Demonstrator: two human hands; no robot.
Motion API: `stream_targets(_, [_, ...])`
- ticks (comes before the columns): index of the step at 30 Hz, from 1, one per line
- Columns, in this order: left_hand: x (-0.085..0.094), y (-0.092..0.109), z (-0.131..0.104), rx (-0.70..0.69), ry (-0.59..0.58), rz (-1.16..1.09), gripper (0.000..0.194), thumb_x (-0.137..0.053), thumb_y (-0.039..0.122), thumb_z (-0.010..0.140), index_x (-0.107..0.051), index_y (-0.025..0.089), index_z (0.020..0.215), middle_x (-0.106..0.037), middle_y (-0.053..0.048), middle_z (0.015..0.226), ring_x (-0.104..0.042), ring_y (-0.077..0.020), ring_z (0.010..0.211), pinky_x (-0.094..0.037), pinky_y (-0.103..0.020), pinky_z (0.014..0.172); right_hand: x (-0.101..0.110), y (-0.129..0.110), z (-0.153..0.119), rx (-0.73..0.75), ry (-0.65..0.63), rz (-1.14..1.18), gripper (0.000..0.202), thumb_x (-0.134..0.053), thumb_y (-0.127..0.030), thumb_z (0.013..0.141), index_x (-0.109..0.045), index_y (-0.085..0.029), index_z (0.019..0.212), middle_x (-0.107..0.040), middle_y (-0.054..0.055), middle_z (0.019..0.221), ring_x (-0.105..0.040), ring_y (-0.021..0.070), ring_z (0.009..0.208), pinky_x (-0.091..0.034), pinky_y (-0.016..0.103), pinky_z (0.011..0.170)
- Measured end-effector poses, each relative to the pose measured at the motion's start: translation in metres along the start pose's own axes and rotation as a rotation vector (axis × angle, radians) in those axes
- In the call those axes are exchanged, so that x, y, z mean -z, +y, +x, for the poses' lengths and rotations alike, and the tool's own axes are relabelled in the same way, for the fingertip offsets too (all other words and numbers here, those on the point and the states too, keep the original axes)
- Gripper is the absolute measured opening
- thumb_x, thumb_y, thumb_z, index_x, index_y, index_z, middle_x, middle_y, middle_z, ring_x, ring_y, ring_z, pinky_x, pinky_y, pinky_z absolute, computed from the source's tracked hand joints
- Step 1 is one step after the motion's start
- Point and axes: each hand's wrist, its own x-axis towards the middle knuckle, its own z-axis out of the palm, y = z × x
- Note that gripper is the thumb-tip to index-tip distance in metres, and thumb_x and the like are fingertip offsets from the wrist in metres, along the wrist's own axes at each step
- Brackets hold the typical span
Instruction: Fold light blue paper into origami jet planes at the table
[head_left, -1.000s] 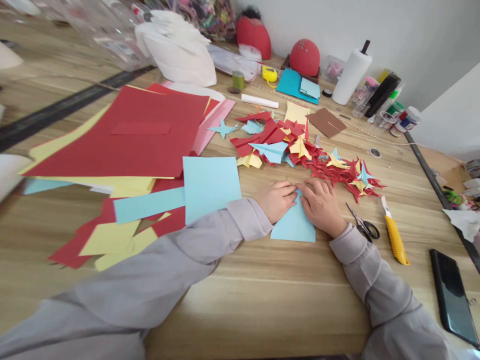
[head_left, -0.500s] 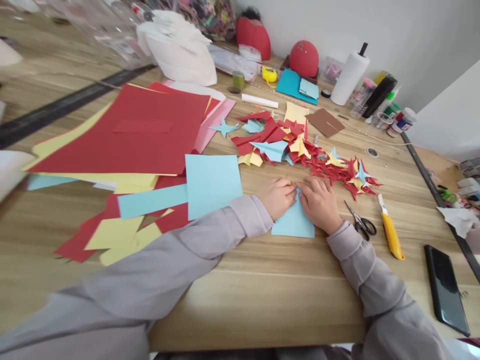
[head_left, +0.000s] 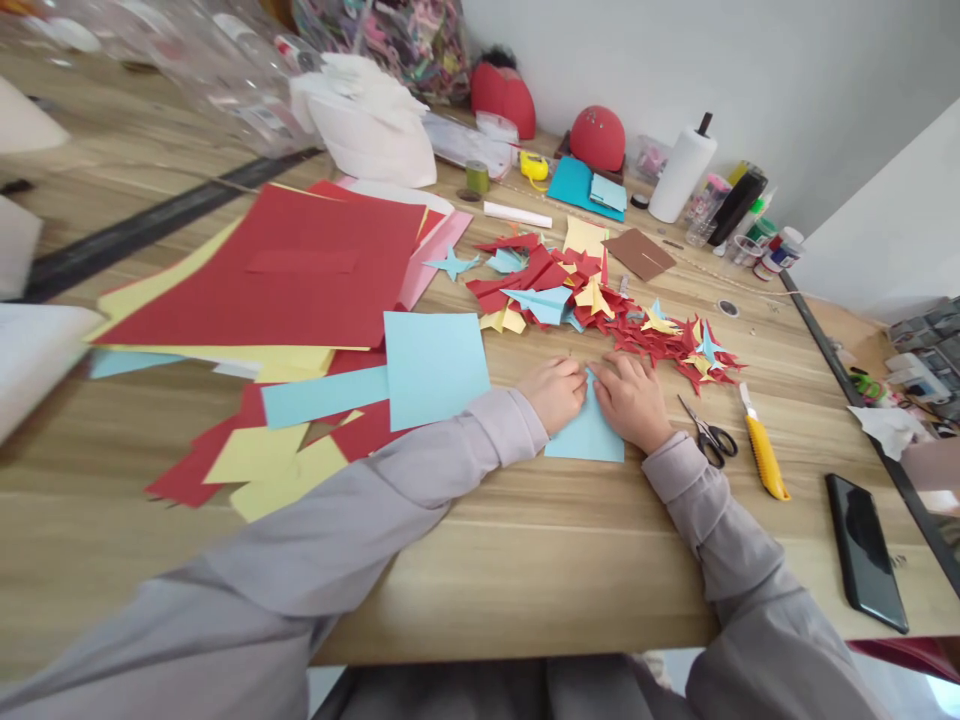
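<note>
A light blue sheet of paper (head_left: 587, 438) lies on the table in front of me, its top narrowing to a folded point under my fingers. My left hand (head_left: 556, 392) presses on its upper left side, fingers bent together. From the other side my right hand (head_left: 634, 398) holds the upper right edge, its fingertips almost meeting those of the left. The very tip of the paper is hidden by the fingers. Just beyond lies a heap of folded red, yellow and blue paper pieces (head_left: 547, 270), some shaped like planes and stars. Black-handled scissors (head_left: 709, 435) rest right of my right hand.
A yellow utility knife (head_left: 765, 455) and a black phone (head_left: 866, 553) lie to the right. Left of my hands are a blue square sheet (head_left: 436, 368) and a stack of red paper (head_left: 285, 270). Bottles and jars (head_left: 780, 252) stand at the back right.
The camera view has shifted slightly, so the far things appear lower. Both hands stay at the top of the blue paper, with hardly any visible movement.
</note>
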Motion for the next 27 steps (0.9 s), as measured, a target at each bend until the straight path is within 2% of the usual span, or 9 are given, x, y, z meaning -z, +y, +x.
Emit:
stream_targets(6, [0.001,0.009,-0.005,0.032,-0.010,0.017,0.036,-0.033,0.012,0.092,-0.067,0.013,0.081,-0.068,-0.009,0.085,-0.056,-0.0202,0.084,-0.042,-0.036,0.080,-0.004,0.002,-0.001,-0.017,0.025,0.022,0.037,-0.036,-0.033,0.093,-0.054,-0.029,0.125,-0.052,0.008,0.128,-0.044,0.0244,0.117,-0.030,0.043,0.098])
stream_targets(9, [0.004,0.016,-0.011,0.059,0.009,0.019,0.031,-0.037,0.010,0.089,-0.066,0.010,0.076,-0.067,-0.009,0.079,-0.056,-0.0205,0.083,-0.042,-0.036,0.080,-0.005,0.003,-0.001,-0.017,0.023,0.018,0.037,-0.036,-0.032,0.093,-0.053,-0.028,0.125,-0.051,0.008,0.128,-0.044,0.0241,0.118,-0.030,0.043,0.098])
stream_targets(15, [0.016,0.025,-0.021,0.023,0.081,0.069,0.020,-0.047,0.009,0.085,-0.065,0.009,0.076,-0.065,-0.011,0.069,-0.055,-0.0209,0.075,-0.043,-0.036,0.073,-0.006,0.003,-0.001,-0.027,0.028,0.017,0.038,-0.037,-0.031,0.092,-0.052,-0.028,0.127,-0.051,0.008,0.129,-0.044,0.0240,0.118,-0.032,0.043,0.097])
stream_targets(21, [0.026,0.032,-0.034,0.033,0.094,0.065,0.024,-0.046,0.006,0.084,-0.064,0.011,0.069,-0.060,-0.009,0.057,-0.054,-0.0211,0.069,-0.043,-0.036,0.066,-0.006,0.003,-0.002,-0.032,0.017,0.016,0.038,-0.036,-0.032,0.093,-0.052,-0.028,0.127,-0.051,0.008,0.129,-0.044,0.0231,0.119,-0.029,0.044,0.101])
stream_targets(27, [0.031,0.036,-0.044,0.025,0.088,0.038,0.027,-0.044,0.004,0.084,-0.063,0.013,0.067,-0.057,-0.009,0.056,-0.051,-0.0214,0.068,-0.042,-0.037,0.065,-0.008,0.004,-0.002,-0.039,0.034,0.032,0.037,-0.037,-0.032,0.093,-0.053,-0.029,0.126,-0.052,0.008,0.128,-0.045,0.0226,0.118,-0.029,0.044,0.101])
